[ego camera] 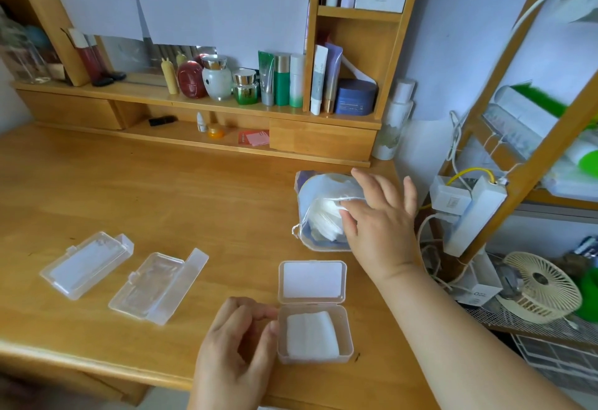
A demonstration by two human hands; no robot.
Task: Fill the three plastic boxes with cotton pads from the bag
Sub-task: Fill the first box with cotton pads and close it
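1. Right now my right hand (378, 215) reaches into the bag (318, 194) at the far right of the desk (161, 183), its grip closing on the white cotton pads (325, 217) inside.
2. My left hand (236, 338) rests against the left wall of the nearest box (314, 333), fingers loosely curled, gripping nothing.
3. That box stands open, lid up, with a pad stack (312, 335) in it.
4. Two more boxes, the middle box (158, 286) and the far-left box (87, 264), lie closed to my left, well apart from the bag.
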